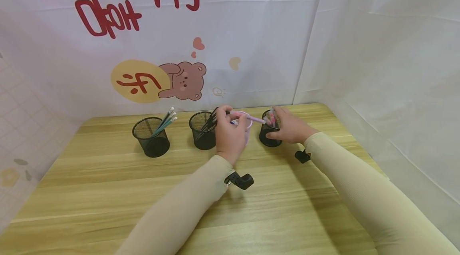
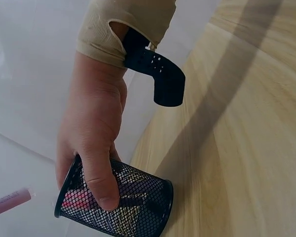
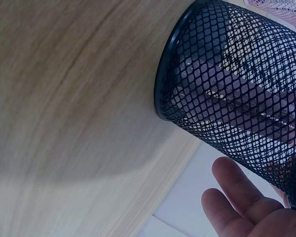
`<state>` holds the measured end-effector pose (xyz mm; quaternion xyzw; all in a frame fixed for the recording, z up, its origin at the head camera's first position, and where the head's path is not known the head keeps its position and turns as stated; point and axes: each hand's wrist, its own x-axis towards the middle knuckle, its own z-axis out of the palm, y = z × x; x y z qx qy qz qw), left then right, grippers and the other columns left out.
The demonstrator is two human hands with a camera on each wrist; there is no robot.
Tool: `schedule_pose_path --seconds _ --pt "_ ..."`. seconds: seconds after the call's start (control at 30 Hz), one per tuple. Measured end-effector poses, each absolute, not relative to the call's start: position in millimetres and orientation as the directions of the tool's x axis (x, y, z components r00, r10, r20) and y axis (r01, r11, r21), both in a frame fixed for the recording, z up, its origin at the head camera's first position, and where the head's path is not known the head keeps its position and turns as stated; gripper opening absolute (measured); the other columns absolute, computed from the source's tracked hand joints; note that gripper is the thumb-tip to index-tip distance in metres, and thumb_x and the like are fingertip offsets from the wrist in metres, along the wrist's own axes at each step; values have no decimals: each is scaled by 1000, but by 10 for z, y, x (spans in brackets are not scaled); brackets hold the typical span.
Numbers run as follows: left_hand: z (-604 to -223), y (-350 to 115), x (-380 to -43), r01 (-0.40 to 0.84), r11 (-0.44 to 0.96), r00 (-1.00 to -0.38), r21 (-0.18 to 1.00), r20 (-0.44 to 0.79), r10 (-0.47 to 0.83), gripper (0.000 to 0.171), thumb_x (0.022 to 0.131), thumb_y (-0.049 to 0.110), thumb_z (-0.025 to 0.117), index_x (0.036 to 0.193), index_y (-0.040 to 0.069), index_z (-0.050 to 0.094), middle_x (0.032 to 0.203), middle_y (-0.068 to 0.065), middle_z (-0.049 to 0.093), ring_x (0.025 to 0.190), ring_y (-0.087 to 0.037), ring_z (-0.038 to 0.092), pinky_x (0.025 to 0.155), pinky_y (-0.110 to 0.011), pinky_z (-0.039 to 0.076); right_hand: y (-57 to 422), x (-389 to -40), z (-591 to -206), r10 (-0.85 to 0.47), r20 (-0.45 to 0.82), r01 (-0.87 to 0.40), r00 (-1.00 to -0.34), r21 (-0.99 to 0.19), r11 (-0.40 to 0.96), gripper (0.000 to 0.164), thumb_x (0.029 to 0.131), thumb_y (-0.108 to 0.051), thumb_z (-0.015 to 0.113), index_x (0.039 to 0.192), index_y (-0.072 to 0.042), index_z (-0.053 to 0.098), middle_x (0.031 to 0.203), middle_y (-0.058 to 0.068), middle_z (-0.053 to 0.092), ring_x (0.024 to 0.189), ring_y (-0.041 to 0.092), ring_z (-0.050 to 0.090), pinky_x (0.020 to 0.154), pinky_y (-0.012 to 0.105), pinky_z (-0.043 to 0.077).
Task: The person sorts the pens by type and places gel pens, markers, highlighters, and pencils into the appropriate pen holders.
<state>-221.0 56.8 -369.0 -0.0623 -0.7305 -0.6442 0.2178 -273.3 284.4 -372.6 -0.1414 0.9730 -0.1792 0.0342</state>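
My left hand (image 1: 231, 137) pinches a pale purple-pink pen (image 1: 256, 119) that lies nearly level, its far end close to the rim of the rightmost black mesh pen cup (image 1: 269, 140). My right hand (image 1: 292, 126) grips that cup from the right, thumb (image 2: 102, 185) along its mesh side. Two other fingertips (image 3: 227, 173) show beside the cup in the right wrist view. Pink and purple pens (image 3: 232, 94) stand inside, visible through the mesh. Partly hidden behind my left hand is a pink pen cup (image 1: 248, 133).
A black mesh cup (image 1: 156, 149) with teal and dark pencils (image 1: 166, 123) stands at the left. Next to it, another black mesh cup (image 1: 204, 141) holds black pens (image 1: 212, 118). The wooden table (image 1: 108, 199) meets a printed white curtain (image 1: 258, 47) at the back.
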Motion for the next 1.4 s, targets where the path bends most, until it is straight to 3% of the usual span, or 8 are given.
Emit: schedule_pose_path --seconds 0.23,0.5,0.67,0.93,1.17,1.23,1.33,1.4 --pt "-3725 651 -2214 389 200 -878 899 428 -213 37 101 17 69 129 5 48 106 -8 78 66 -17 70 60 -27 56 2858 -2731 -3709 -281 -40 -252 -959 -337 907 111 87 -45 82 165 1 17 167 26 30 143 47 48 117 64 42" --pt "-3750 740 -2209 407 225 -874 885 449 -187 37 103 19 67 132 8 47 111 -6 77 90 -22 79 74 -37 63 2854 -2735 -3709 -283 -29 -258 -959 -337 906 107 86 -44 83 163 -1 23 163 24 35 141 45 49 115 64 43" --pt "-3772 776 -2221 409 256 -870 876 459 -179 37 104 19 67 132 8 47 112 -7 77 89 -21 78 73 -38 62 2858 -2739 -3722 -287 -17 -266 -958 -328 907 105 85 -45 84 161 -3 26 160 23 38 136 43 52 112 63 46" --pt "-3813 801 -2250 403 304 -863 863 469 -187 37 103 22 68 131 9 48 111 -6 78 83 -22 77 71 -38 62 2860 -2749 -3736 -282 -25 -258 -959 -334 907 111 86 -45 83 165 -1 20 165 24 33 142 45 48 117 64 42" --pt "-3812 822 -2252 390 314 -872 866 456 -176 36 103 21 68 131 10 49 109 -6 77 82 -23 74 70 -36 59 2850 -2745 -3733 -284 -14 -262 -959 -347 901 100 86 -41 84 159 -4 28 158 21 39 129 40 54 110 63 47" --pt "-3813 832 -2252 387 320 -873 865 455 -175 35 103 20 68 131 10 49 109 -5 77 81 -23 73 74 -39 58 2848 -2744 -3732 -283 -16 -260 -959 -347 901 100 86 -41 84 160 -4 28 158 21 39 129 40 54 110 63 47" --pt "-3814 847 -2254 380 340 -872 860 456 -179 35 103 22 68 130 10 50 109 -5 78 82 -23 74 95 -50 55 2848 -2742 -3732 -279 -22 -255 -960 -341 905 105 86 -43 83 163 -3 24 162 22 36 134 42 53 112 64 46" --pt "-3813 855 -2254 372 360 -870 855 457 -185 35 103 24 68 130 11 51 109 -3 79 83 -22 75 109 -58 46 2848 -2741 -3732 -277 -26 -251 -961 -342 906 107 86 -43 83 164 -2 22 164 23 34 137 43 52 114 64 44"
